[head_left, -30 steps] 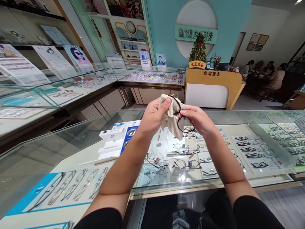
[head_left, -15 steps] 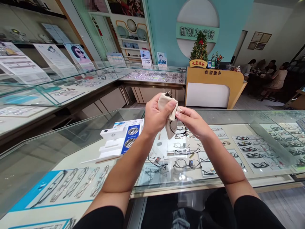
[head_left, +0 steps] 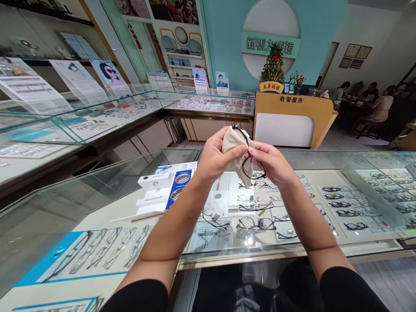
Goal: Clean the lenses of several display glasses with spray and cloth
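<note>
Glass counter, pale-trimmed; landmark for all places below.

Blue-and-white boxes: on the counter, towards its left side.

Left hand: above the counter; grip closed on the cloth, thumb flat against it, fingers behind.

Right hand: above the counter; grip pinched on the glasses' frame at the cloth's edge, exact contact partly hidden.

Cloth, cream, soft: above the counter, folded around part of the frame.

Black-rimmed glasses: clear above the counter, one rim hanging partly exposed below the fingers.

Handling, as judged: steady the frame close to the cloth; press lightly from both faces, thumb opposing fingers; avoid twisting the rims or bending the slender arms.
</note>
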`<action>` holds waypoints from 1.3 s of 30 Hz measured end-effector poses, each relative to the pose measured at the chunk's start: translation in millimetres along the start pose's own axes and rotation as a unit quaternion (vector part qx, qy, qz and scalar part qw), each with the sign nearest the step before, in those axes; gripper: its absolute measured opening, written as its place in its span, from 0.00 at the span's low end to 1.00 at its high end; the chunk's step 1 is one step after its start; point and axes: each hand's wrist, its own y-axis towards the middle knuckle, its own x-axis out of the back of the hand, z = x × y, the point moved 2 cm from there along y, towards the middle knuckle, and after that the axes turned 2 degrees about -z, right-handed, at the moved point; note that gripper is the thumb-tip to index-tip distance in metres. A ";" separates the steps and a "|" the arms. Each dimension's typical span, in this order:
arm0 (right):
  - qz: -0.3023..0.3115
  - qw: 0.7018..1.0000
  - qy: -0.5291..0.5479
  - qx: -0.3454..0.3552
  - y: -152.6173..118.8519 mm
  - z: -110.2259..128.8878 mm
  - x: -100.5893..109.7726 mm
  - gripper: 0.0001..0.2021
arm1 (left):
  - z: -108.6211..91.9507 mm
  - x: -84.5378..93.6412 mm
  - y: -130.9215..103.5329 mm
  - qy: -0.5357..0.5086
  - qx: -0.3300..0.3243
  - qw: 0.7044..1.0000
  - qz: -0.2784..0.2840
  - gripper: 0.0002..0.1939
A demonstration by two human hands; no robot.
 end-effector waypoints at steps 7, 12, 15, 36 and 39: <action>0.030 0.999 0.018 0.009 -0.2 -11.6 -19.2 0.24 | 1.7 -9.6 -5.5 0.024 -0.071 0.987 -0.145 0.30; -0.031 0.999 0.031 0.005 0.9 -2.6 -3.9 0.23 | 2.3 -2.2 2.9 -0.044 0.041 0.992 -0.108 0.31; -0.082 0.995 0.053 0.010 1.1 4.2 10.2 0.21 | -0.6 8.7 7.9 -0.066 0.053 0.987 -0.138 0.26; -0.100 0.991 -0.034 0.081 -1.2 8.7 19.1 0.16 | -5.8 11.8 7.0 -0.117 0.083 0.966 -0.214 0.18; -0.123 0.956 -0.206 0.167 -3.4 5.0 8.5 0.12 | -4.7 0.1 3.2 -0.145 0.120 0.963 -0.191 0.20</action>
